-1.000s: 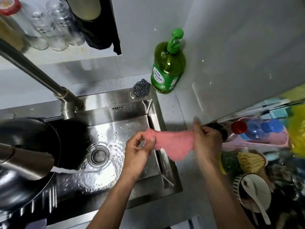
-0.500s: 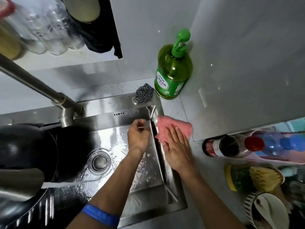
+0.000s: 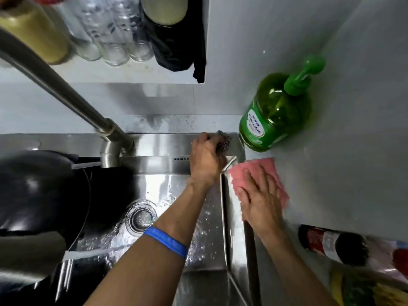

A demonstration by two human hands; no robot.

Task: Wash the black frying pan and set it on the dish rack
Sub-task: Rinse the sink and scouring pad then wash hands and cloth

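We see one black frying pan (image 3: 42, 191) far to the left of both hands, sitting in the left part of the steel sink (image 3: 234, 239). It is glossy and dark, with pale highlights on its rounded body and a thin rim line curving down its right side. Only part of it shows, so we cannot tell which way its handle or its long axis runs.

Our left hand (image 3: 206, 160) reaches to the back ledge of the sink, fingers curled down around one steel wool scrubber (image 3: 224, 142), which peeks out just beyond the knuckles. A blue wristband (image 3: 165, 240) circles that forearm. Our right hand (image 3: 261, 200) lies flat with fingers straight and spread, pressing on one pink cloth (image 3: 251, 173) spread over the sink's right edge and the grey table (image 3: 342, 173).

Beyond the right hand, one green pump bottle of dish soap (image 3: 273, 113) stands on the table in the corner. Left of the left hand, one steel faucet (image 3: 66, 96) rises from the ledge, and water wets the basin around one round drain (image 3: 141, 217) below the left forearm. Right of and nearer than the right hand lies one dark bottle with a red label (image 3: 331, 244). Several clear glasses (image 3: 114, 34) stand on a shelf far beyond the left hand; blur prevents a count.
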